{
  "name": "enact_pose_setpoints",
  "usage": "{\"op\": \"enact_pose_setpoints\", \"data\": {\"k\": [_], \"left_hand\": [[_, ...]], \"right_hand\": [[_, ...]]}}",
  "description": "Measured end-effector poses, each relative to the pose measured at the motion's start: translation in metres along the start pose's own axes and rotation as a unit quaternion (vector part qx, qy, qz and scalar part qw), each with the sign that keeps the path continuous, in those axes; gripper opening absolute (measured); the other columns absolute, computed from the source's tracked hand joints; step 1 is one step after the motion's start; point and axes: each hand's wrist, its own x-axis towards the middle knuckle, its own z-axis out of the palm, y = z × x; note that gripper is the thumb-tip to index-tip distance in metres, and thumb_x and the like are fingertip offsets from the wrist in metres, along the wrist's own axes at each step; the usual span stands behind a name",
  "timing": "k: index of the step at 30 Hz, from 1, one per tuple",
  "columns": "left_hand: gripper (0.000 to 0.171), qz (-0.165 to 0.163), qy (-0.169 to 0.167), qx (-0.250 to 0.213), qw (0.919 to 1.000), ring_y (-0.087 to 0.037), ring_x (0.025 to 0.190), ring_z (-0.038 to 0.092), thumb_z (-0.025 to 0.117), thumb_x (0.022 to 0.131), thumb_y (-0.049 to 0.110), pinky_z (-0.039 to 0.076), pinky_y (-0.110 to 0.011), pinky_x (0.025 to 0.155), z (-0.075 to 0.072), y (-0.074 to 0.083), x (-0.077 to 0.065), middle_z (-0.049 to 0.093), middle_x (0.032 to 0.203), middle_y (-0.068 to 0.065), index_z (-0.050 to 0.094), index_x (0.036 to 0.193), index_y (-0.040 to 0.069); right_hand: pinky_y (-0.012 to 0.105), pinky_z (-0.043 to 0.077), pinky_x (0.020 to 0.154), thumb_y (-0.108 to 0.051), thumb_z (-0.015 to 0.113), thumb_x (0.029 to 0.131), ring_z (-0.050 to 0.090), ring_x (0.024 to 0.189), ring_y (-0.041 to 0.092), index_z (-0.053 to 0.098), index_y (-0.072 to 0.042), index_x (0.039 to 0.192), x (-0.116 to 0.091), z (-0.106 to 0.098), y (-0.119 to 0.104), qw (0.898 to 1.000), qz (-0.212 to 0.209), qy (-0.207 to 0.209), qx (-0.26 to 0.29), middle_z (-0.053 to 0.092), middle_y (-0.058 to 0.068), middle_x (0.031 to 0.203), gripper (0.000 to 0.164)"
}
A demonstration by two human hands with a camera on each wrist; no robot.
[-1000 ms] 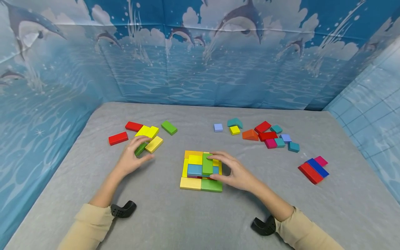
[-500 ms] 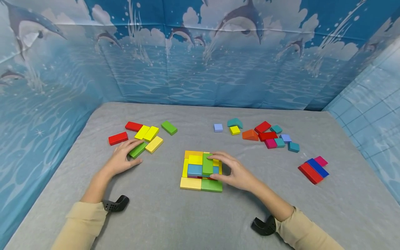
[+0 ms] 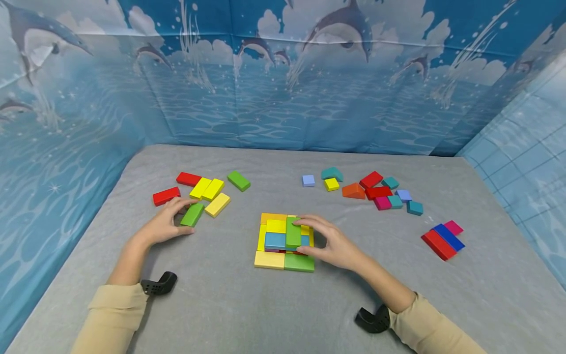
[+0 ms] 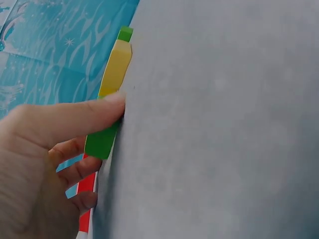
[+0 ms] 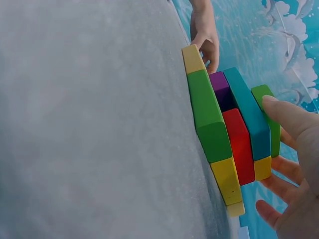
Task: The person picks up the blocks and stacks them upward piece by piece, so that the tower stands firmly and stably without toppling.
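Note:
In the head view, my right hand (image 3: 329,243) grips a green block (image 3: 293,232) by its ends, thumb in front and fingers behind. That block lies on top of a layered stack (image 3: 269,260) of yellow, blue, red, purple and green blocks. The right wrist view shows the layers from the side, with the thumb on the top green block (image 5: 269,119). Over to the left, my left hand (image 3: 161,223) pinches another green block (image 3: 192,215) between thumb and fingers, low at the table. In the left wrist view the thumb crosses this green block (image 4: 102,142).
Beside the left hand lie red blocks (image 3: 166,196), yellow blocks (image 3: 214,189) and a further green block (image 3: 239,181). Several mixed blocks (image 3: 379,192) are scattered at the back right. A red block (image 3: 439,245) touches a blue one farther right. A dolphin-printed curtain (image 3: 265,113) borders the grey table.
My left hand has moved left and slightly toward me, away from the yellow blocks. The green block at its fingers has shifted and turned with it. My right hand stays in place.

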Motion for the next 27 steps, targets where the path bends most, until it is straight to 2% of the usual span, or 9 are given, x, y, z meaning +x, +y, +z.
{"op": "enact_pose_setpoints", "data": {"k": [3, 7, 10, 13, 17, 21, 24, 27], "left_hand": [[0.064, -0.003, 0.018, -0.009, 0.9998, -0.031, 0.106, 0.040, 0.078, 0.073, 0.020, 0.038, -0.049, 0.088, 0.001, -0.001, 0.000, 0.042, 0.119, -0.016, 0.046, 0.126, 0.004], [0.065, 0.008, 0.063, -0.020, 0.9978, -0.028, 0.101, 0.045, 0.082, 0.067, 0.027, 0.041, -0.046, 0.086, 0.006, 0.005, 0.000, 0.049, 0.114, -0.014, 0.050, 0.118, 0.002], [0.066, 0.032, 0.091, -0.037, 0.9947, -0.027, 0.099, 0.047, 0.084, 0.064, 0.027, 0.043, -0.045, 0.085, 0.013, 0.019, 0.002, 0.051, 0.112, -0.013, 0.051, 0.116, 0.002], [0.066, 0.064, 0.101, -0.060, 0.9911, -0.026, 0.101, 0.049, 0.085, 0.063, 0.023, 0.043, -0.045, 0.087, 0.023, 0.041, 0.005, 0.051, 0.115, -0.011, 0.051, 0.117, 0.003], [0.066, 0.110, 0.097, -0.077, 0.9862, -0.023, 0.101, 0.050, 0.085, 0.063, 0.021, 0.044, -0.043, 0.089, 0.043, 0.078, 0.010, 0.051, 0.115, -0.008, 0.053, 0.118, 0.005], [0.064, 0.156, 0.081, -0.081, 0.9810, -0.021, 0.102, 0.050, 0.084, 0.064, 0.024, 0.045, -0.041, 0.089, 0.065, 0.111, 0.017, 0.052, 0.114, -0.007, 0.054, 0.117, 0.005], [0.064, 0.178, 0.065, -0.075, 0.9790, -0.020, 0.102, 0.051, 0.083, 0.065, 0.027, 0.046, -0.040, 0.089, 0.079, 0.129, 0.021, 0.052, 0.115, -0.007, 0.054, 0.118, 0.005], [0.065, 0.186, 0.052, -0.056, 0.9795, -0.019, 0.103, 0.052, 0.081, 0.067, 0.031, 0.046, -0.038, 0.089, 0.088, 0.140, 0.023, 0.050, 0.117, -0.007, 0.053, 0.120, 0.005]], "right_hand": [[0.043, 0.037, 0.099, -0.027, 0.071, 0.080, 0.043, 0.121, 0.018, 0.052, -0.017, 0.127, 0.000, 0.000, 0.000, 1.000, 0.001, 0.000, 0.003, 0.048, 0.002, 0.132, 0.051], [0.042, 0.037, 0.100, -0.026, 0.072, 0.080, 0.043, 0.121, 0.018, 0.052, -0.017, 0.126, 0.000, 0.000, 0.001, 1.000, 0.005, 0.000, 0.004, 0.048, 0.002, 0.132, 0.051], [0.041, 0.037, 0.100, -0.023, 0.073, 0.078, 0.043, 0.121, 0.018, 0.053, -0.015, 0.126, 0.000, 0.000, 0.001, 1.000, 0.009, 0.002, 0.006, 0.048, 0.003, 0.131, 0.052], [0.043, 0.037, 0.100, -0.017, 0.074, 0.077, 0.044, 0.120, 0.022, 0.053, -0.011, 0.125, 0.000, 0.000, -0.001, 1.000, 0.014, 0.005, 0.008, 0.049, 0.007, 0.130, 0.053], [0.046, 0.037, 0.099, -0.010, 0.074, 0.076, 0.045, 0.119, 0.027, 0.054, -0.003, 0.122, 0.001, -0.005, -0.016, 1.000, 0.018, 0.005, 0.009, 0.050, 0.014, 0.128, 0.051], [0.046, 0.037, 0.098, -0.007, 0.073, 0.076, 0.045, 0.118, 0.029, 0.054, 0.000, 0.121, 0.003, -0.012, -0.033, 1.000, 0.021, 0.000, 0.007, 0.050, 0.017, 0.126, 0.049], [0.047, 0.037, 0.098, -0.007, 0.073, 0.077, 0.045, 0.118, 0.029, 0.054, 0.000, 0.120, 0.003, -0.013, -0.036, 1.000, 0.021, -0.001, 0.009, 0.050, 0.018, 0.127, 0.048], [0.047, 0.037, 0.098, -0.006, 0.073, 0.076, 0.045, 0.119, 0.030, 0.054, 0.001, 0.120, 0.003, -0.013, -0.036, 1.000, 0.016, -0.001, 0.013, 0.049, 0.018, 0.127, 0.048]]}}
